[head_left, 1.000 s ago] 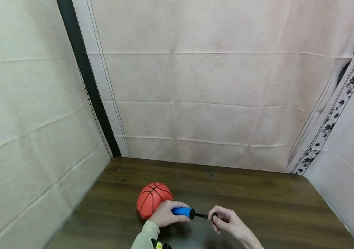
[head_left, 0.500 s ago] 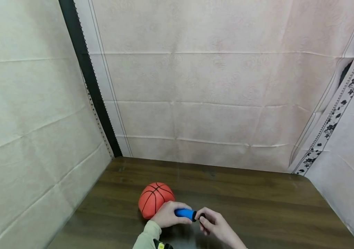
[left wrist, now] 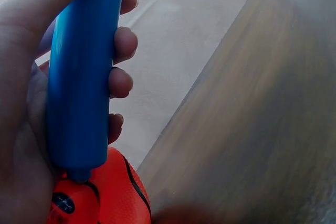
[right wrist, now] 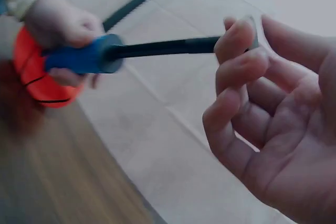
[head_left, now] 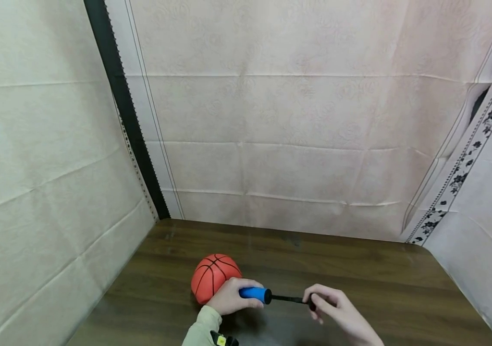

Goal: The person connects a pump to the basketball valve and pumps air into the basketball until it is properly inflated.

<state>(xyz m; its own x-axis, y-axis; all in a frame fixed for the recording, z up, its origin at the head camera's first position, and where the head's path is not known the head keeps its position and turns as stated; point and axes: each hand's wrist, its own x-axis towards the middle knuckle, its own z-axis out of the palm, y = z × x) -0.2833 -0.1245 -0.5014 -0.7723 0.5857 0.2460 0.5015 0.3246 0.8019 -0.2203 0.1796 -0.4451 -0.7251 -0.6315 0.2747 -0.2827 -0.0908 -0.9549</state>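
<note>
Where my right hand (head_left: 337, 311) pinches: the black knob (head_left: 312, 302) at the rod's end.
Left hand (head_left: 232, 298): wrapped round the blue pump barrel (head_left: 252, 293).
Black rod (head_left: 287, 299): bare between both hands.
Stroke: best worked straight along the barrel, I'd judge, left hand braced so the nozzle (left wrist: 79, 175) doesn't lever sideways.
Red ball (head_left: 214, 274): just beyond my left hand, by the nozzle; whether joined, I can't tell.
Table (head_left: 358, 264): beneath the ball.
Cloth (head_left: 272, 144): well beyond both hands.

The right grip (right wrist: 281, 114) holds a black rod (right wrist: 168, 49), the left grip (right wrist: 65, 27) its blue tube (right wrist: 81, 60), a red ball (right wrist: 51, 91) behind.
</note>
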